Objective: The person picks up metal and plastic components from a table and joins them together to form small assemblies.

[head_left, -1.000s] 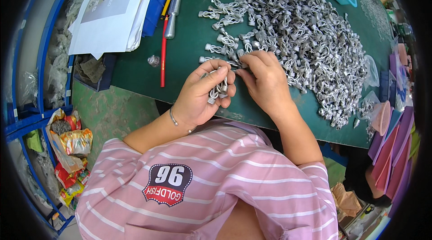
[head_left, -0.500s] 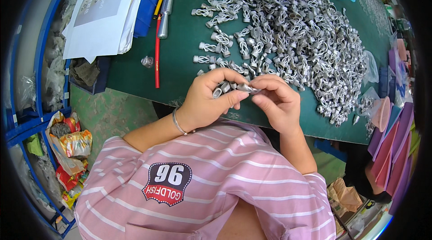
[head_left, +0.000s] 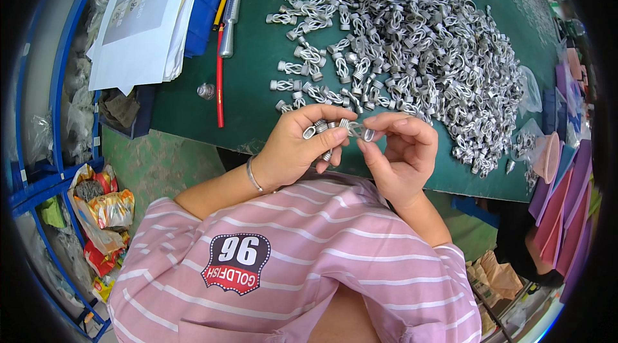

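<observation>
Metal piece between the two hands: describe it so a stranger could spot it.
Find the metal pile on the green table. Just below, the piece bridges left hand and right hand; other pieces sit in the left hand alone.

Bare left forearm [head_left: 209,195] angled in from lower left; bare right forearm [head_left: 423,214] angled in from lower right. Both hands brought together ahead of the chest, fingertips near each other, not interlocked. Left hand [head_left: 295,145]: thumb [head_left: 327,139] laid across, index finger [head_left: 325,111] arched above it, lower fingers curled into a grip. Right hand [head_left: 407,157]: thumb and index tips set in a pinch, remaining fingers loosely bent.
</observation>
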A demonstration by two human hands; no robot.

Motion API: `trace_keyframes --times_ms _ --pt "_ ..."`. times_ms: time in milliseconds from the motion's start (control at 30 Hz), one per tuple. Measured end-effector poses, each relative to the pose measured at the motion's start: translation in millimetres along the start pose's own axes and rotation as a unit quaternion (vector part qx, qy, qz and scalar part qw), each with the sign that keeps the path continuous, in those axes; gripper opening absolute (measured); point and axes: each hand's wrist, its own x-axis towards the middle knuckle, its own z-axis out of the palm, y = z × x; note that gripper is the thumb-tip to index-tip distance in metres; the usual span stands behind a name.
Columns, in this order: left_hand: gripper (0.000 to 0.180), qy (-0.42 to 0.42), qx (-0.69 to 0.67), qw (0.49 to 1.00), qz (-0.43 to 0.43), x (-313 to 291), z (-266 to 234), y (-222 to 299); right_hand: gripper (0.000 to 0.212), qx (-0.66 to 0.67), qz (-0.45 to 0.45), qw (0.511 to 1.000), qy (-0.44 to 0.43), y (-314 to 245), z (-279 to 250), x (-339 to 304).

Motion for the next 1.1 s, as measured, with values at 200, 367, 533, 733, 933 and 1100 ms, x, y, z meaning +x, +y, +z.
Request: trace_keyframes --times_ms 200,367,533,733,933,1100 --pt "0.027 -0.023 -0.151 0.986 -0.073 3 -1 5 0.030 -0.084 -0.027 0.994 -0.059 -10 -2 9" --pt "0.030 -0.061 -0.231 0.969 -0.055 2 -13 -4 0.019 -0.372 -0.039 0.927 -0.037 7 -12 28" --pt "0.017 -0.051 -0.153 0.986 -0.032 -1 -12 2 0.018 -0.480 0.016 0.868 -0.128 15 -5 29" --pt "0.010 -0.005 -0.091 0.996 0.004 -2 -10 7 0.018 -0.464 0.014 0.876 -0.133 12 -10 18" --pt "0.012 0.027 0.055 0.998 0.002 0 -1 9 0.020 -0.461 -0.025 0.883 -0.089 14 -14 8" --pt "0.016 0.054 0.141 0.989 -0.004 1 3 9 0.023 -0.398 -0.088 0.911 -0.057 6 -15 12"
